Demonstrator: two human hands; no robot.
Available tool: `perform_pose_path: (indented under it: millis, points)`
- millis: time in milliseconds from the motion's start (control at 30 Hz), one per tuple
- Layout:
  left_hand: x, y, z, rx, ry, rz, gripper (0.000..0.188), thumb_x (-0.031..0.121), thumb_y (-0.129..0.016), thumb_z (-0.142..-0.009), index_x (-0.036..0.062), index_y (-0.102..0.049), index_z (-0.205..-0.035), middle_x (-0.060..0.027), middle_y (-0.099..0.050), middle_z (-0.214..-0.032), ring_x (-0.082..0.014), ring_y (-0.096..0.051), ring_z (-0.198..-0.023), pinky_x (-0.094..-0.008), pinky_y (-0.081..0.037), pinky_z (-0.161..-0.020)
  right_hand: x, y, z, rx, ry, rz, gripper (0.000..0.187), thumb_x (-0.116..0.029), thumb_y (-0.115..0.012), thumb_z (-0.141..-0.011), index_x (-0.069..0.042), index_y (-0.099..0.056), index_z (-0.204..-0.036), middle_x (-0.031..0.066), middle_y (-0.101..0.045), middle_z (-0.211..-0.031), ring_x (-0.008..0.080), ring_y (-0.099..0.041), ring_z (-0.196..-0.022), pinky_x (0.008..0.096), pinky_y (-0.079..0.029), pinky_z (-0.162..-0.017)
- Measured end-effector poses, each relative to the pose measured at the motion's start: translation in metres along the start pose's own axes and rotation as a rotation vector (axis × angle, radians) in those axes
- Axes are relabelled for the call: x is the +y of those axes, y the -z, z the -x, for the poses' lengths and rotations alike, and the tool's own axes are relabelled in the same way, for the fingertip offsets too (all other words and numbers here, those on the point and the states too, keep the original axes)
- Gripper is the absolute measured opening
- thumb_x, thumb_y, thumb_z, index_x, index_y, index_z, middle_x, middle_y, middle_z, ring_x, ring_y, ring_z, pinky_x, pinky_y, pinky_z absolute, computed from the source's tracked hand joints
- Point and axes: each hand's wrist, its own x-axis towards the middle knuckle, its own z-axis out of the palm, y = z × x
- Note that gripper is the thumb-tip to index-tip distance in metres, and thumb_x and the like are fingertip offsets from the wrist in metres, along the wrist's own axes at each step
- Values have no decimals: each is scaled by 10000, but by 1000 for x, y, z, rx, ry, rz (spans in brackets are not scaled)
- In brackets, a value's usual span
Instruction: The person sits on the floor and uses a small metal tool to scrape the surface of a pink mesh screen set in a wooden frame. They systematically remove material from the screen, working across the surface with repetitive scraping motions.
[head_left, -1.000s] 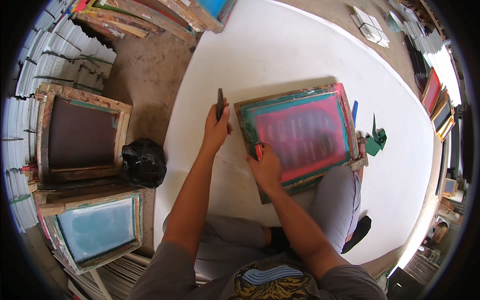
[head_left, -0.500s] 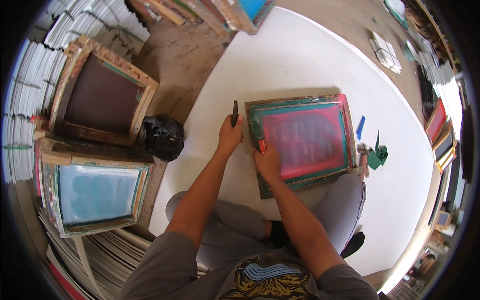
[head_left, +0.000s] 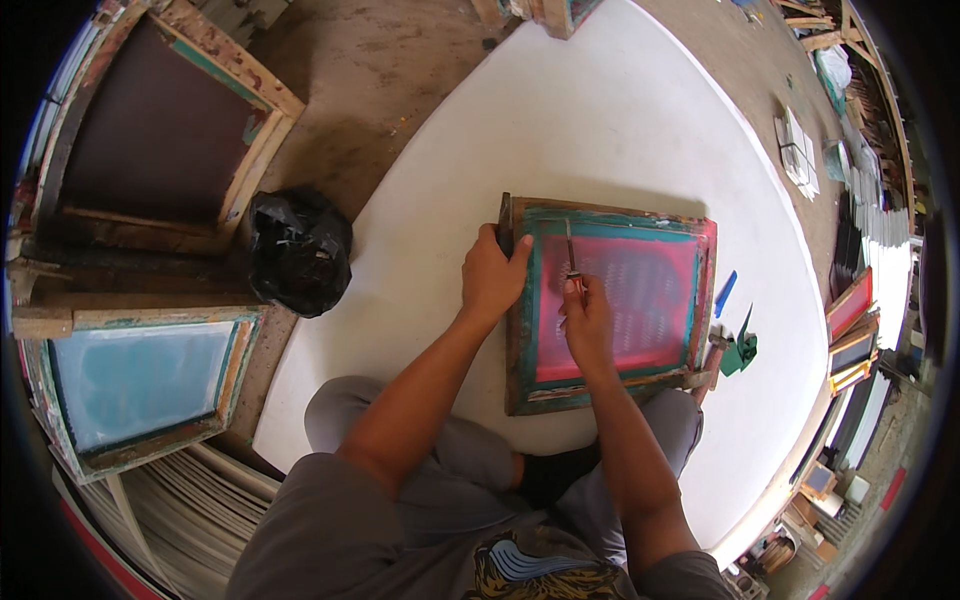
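A wooden-framed printing screen (head_left: 515,340) with pink-stained mesh and a green border lies on the white sheet in front of my crossed legs. My left hand (head_left: 494,272) is closed around its left edge near the far corner, thumb on the inner side. A dark upright piece shows between thumb and fingers; whether it is frame or a separate item I cannot tell. My right hand (head_left: 588,325) is closed on a screwdriver (head_left: 573,250) with a red handle, held over the mesh, its metal shaft pointing away from me toward the upper left.
Right of the screen lie a hammer (head_left: 714,362), a blue strip (head_left: 726,293) and a crumpled green scrap (head_left: 740,354). On the left are a black plastic bag (head_left: 298,255), a dark screen (head_left: 150,140) and a pale blue screen (head_left: 145,380). Tied white sheets (head_left: 797,155) sit at far right.
My left hand has moved from holding up a slim black object to gripping the frame's left edge. My right hand has shifted right over the mesh, and the screwdriver's shaft now shows.
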Motion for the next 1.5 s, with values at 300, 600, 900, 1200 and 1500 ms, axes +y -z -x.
perform_pose_path:
  millis: [300, 600, 900, 1200, 1500]
  points:
    - [-10, -2, 10, 47, -165, 41, 568, 338, -696, -1025, -60, -537, -1399, -295, -664, -1290, -443, -662, -1192, -508, -524, -1005, -5, 7, 20, 128, 79, 119, 331, -350, -603, -1103, -41, -634, -1217, 40, -622, -801, 120, -615, -723, 314, -503, -614]
    - [-47, 29, 44, 151, -289, -540, 566, 294, -672, -1048, 59, -481, -1526, -222, -556, -1365, -400, -529, -1230, -530, -428, -1027, -50, 17, 18, 193, 190, 274, 370, -406, -589, -1082, -77, -646, -1242, 226, -751, -1035, 470, -715, -1000, 566, -534, -827]
    - [-73, 16, 83, 188, -427, -908, 693, 522, -544, -1066, 197, -409, -1663, -209, -286, -1720, -467, -209, -1587, -627, -196, -1254, -29, 45, -28, 176, 410, 500, 276, -355, -680, -1023, -123, -654, -1169, 152, -734, -1021, 410, -705, -959, 542, -549, -791]
    - [-74, 23, 82, 158, -455, -844, 706, 536, -608, -1001, 239, -485, -1629, -217, -298, -1719, -466, -229, -1598, -653, -194, -1265, -43, 33, -137, 199, 843, 741, 279, -331, -761, -942, -166, -694, -1157, 14, -717, -1010, 243, -649, -1010, 442, -560, -776]
    - [-86, 16, 87, 196, -417, -787, 581, 495, -590, -999, 273, -616, -1535, -219, -364, -1701, -470, -301, -1578, -659, -252, -1248, -35, 28, -187, -43, 959, 858, 331, -359, -752, -950, -171, -695, -1217, 15, -710, -988, 254, -681, -919, 432, -539, -759]
